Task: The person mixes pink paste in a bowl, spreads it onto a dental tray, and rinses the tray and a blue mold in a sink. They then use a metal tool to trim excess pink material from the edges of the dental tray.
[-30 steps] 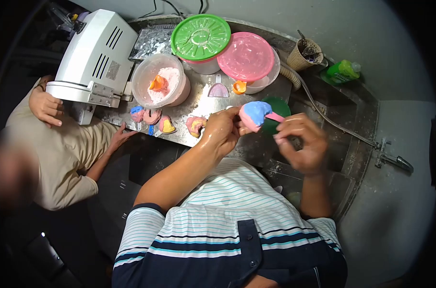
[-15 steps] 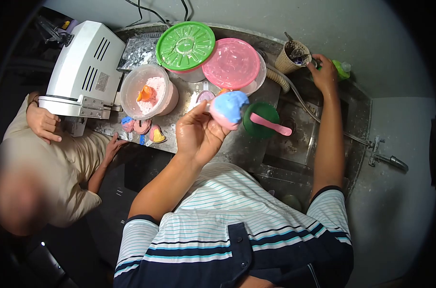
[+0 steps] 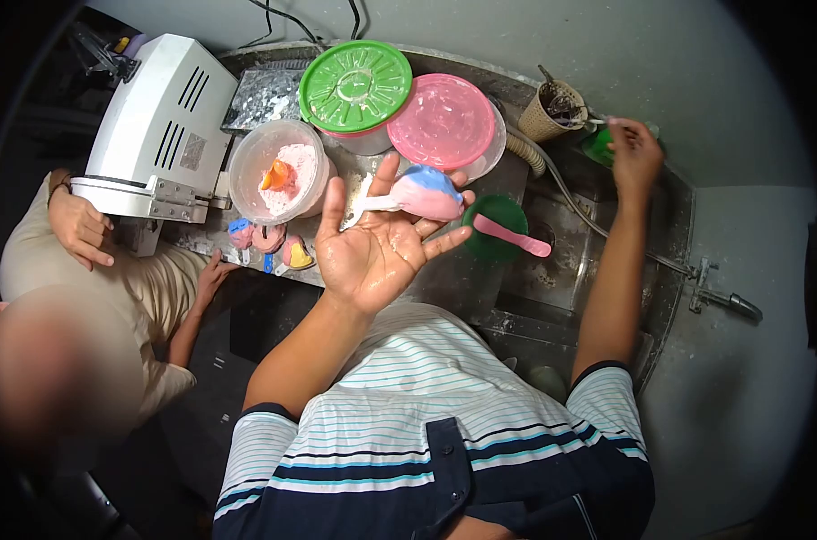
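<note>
My left hand [image 3: 365,265] is palm up with its fingers spread. Across its fingers lies a dental impression tray [image 3: 424,195] filled with pink and blue material, its pale handle pointing left. The palm looks wet. My right hand [image 3: 638,155] pinches a thin, pale tool [image 3: 597,121] beside a woven-patterned cup [image 3: 551,112] that holds several dark implements. Just behind that hand is a green bottle [image 3: 599,147], partly hidden. Near the left fingertips sits a green mixing bowl [image 3: 494,243] with a pink spatula [image 3: 516,236] lying across it.
A tub of pink powder [image 3: 246,184] holds an orange scoop [image 3: 276,175]. Several filled impression trays [image 3: 269,238] lie along the counter edge. Lidded tubs [image 3: 354,85] stand behind. A white machine [image 3: 161,117] and a seated person [image 3: 94,225] are at left; a sink [image 3: 552,270] is at right.
My left hand has opened its fingers, and the impression tray has turned to lie across them. My right hand has risen rightward from the cup and bottle, now with a thin tool.
</note>
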